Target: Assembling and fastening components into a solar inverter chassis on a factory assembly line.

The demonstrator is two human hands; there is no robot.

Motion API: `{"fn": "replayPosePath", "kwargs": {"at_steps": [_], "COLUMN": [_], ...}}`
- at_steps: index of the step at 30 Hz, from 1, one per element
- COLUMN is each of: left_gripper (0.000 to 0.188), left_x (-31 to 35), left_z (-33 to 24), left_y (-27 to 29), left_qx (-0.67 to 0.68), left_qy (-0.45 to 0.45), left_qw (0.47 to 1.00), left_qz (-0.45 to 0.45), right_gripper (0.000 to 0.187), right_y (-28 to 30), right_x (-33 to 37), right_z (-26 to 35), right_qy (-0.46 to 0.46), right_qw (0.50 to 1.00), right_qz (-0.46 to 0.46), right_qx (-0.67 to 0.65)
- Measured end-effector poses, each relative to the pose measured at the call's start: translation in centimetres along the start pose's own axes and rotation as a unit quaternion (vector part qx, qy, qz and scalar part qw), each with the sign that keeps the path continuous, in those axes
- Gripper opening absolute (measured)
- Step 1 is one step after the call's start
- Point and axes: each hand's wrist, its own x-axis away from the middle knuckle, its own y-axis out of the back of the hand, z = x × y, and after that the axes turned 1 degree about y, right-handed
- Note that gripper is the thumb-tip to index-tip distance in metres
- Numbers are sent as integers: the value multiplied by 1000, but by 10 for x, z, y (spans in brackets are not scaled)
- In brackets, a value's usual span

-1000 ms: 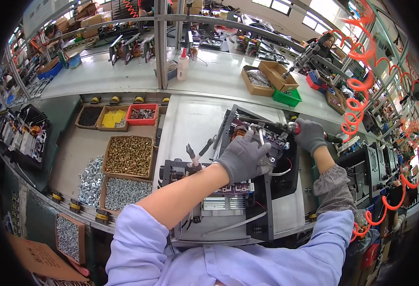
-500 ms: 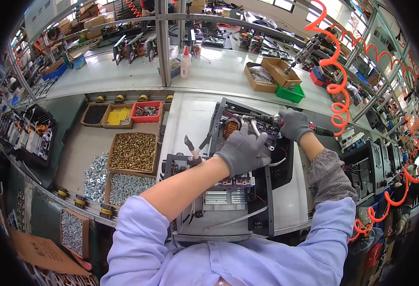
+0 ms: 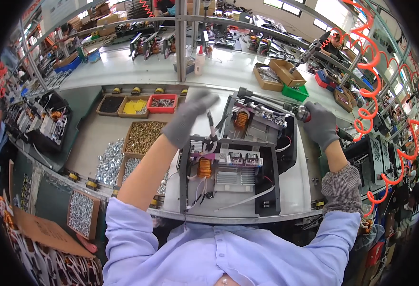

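Across the far black metal chassis (image 3: 293,136), a long-shafted red-and-silver power driver (image 3: 302,113), probably stiff and weighty, best gripped round its body, sits in the curled grey-gloved right hand (image 3: 320,125), while I cannot tell whether the blurred grey-gloved left hand (image 3: 189,120) pinches anything.

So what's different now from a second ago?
The left hand has come off the far black-framed unit and swung left, toward the brass-coloured small parts; it's blurry, so I can't tell if it holds anything. The right hand still grips the power screwdriver. Both units, the near one too, lie as before.
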Motion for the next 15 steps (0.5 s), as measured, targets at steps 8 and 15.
{"fn": "replayPosePath", "kwargs": {"at_steps": [8, 15], "left_gripper": [29, 48], "left_x": [129, 132], "left_z": [50, 43], "left_y": [-30, -23], "left_qx": [-577, -489], "left_qy": [-281, -243], "left_qw": [758, 831], "left_qz": [118, 110], "right_gripper": [22, 21], "right_y": [3, -29], "right_x": [37, 34], "right_z": [60, 98], "right_qy": [132, 201], "right_qw": [988, 974], "right_qz": [74, 99], "right_qx": [-29, -20]}}
